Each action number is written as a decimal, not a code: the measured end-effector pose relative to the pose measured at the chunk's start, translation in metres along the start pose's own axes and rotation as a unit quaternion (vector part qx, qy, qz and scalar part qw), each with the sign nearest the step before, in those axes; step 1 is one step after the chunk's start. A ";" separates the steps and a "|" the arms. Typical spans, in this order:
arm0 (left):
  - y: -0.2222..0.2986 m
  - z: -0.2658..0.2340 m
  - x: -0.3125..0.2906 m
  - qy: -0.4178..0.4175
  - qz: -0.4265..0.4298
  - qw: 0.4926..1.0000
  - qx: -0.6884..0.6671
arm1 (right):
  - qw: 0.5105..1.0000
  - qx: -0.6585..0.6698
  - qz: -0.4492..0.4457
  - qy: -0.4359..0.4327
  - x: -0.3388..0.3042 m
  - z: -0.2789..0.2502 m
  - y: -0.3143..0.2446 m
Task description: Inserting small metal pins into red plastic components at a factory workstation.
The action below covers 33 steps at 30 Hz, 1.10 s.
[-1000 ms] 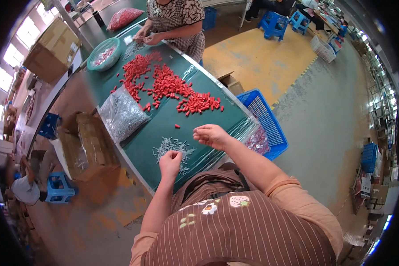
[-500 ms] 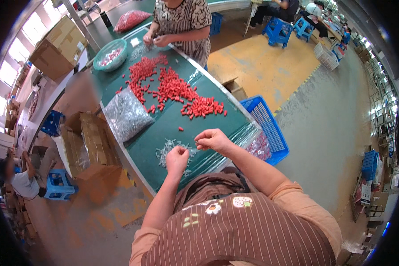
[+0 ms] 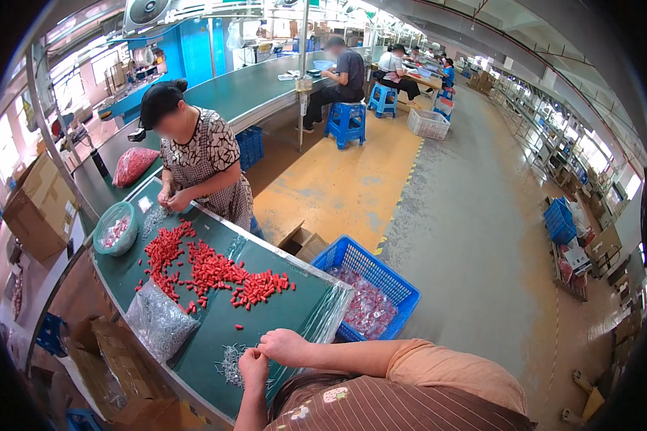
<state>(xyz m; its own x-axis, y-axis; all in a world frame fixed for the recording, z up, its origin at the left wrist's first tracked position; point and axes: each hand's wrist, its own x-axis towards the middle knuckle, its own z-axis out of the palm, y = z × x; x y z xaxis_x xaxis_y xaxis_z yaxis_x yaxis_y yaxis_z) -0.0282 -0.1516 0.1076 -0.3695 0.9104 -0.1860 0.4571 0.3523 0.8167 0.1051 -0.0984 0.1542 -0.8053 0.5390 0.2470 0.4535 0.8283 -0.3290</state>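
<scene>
While the left hand [image 3: 253, 366] and the right hand [image 3: 286, 346] meet over the near end of the green table [image 3: 216, 334], their fingertips bunch close together, seeming to touch. Whatever may sit between those fingertips is too small and hidden to make out, so I cannot tell whether either hand is clamped on a piece. A loose pile of thin grey pieces [image 3: 230, 366] lies on the table just beside the left hand, partly hidden behind it. One red piece [image 3: 239, 327] lies by itself a little beyond that pile, and a broad spread of short red pieces [image 3: 219, 269] covers the middle of the table. Along the left edge slumps a clear bag [image 3: 159, 321] full of grey bits. Clear wrap [image 3: 331, 312] stretches over the table's right edge, and just beside it stands a blue basket [image 3: 402, 286] with clear packets [image 3: 366, 307] showing red inside. Farther along, a co-worker [image 3: 205, 154] in a patterned top brings both hands together above another grey heap [image 3: 153, 221]. Near that heap, by the left edge, is a green bowl [image 3: 118, 248] holding red and pale bits.
</scene>
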 end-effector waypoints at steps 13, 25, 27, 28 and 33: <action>-0.035 0.009 0.001 -0.002 -0.029 0.999 -0.043 | 0.999 0.008 0.020 -0.024 0.004 0.011 -0.009; -0.010 -0.013 0.006 0.009 -0.123 0.978 -0.167 | 0.929 0.271 0.248 -0.039 0.003 -0.008 0.054; -0.016 -0.015 0.007 0.012 -0.134 0.975 -0.176 | 0.902 0.318 0.285 -0.065 0.001 0.005 0.057; -0.017 -0.017 0.005 0.005 -0.142 0.973 -0.184 | 0.902 0.319 0.284 -0.069 -0.001 0.011 0.055; -0.003 -0.029 0.000 -0.038 -0.226 0.930 -0.288 | 0.947 0.233 0.204 -0.085 -0.004 0.032 0.048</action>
<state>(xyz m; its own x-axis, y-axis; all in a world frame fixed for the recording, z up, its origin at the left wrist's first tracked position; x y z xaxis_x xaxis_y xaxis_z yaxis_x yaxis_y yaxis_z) -0.0534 -0.1591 0.1212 -0.3511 0.7180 -0.6010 -0.2479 0.5477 0.7991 0.1183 -0.0655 0.1083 -0.6669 0.7344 -0.1260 0.5546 0.3763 -0.7422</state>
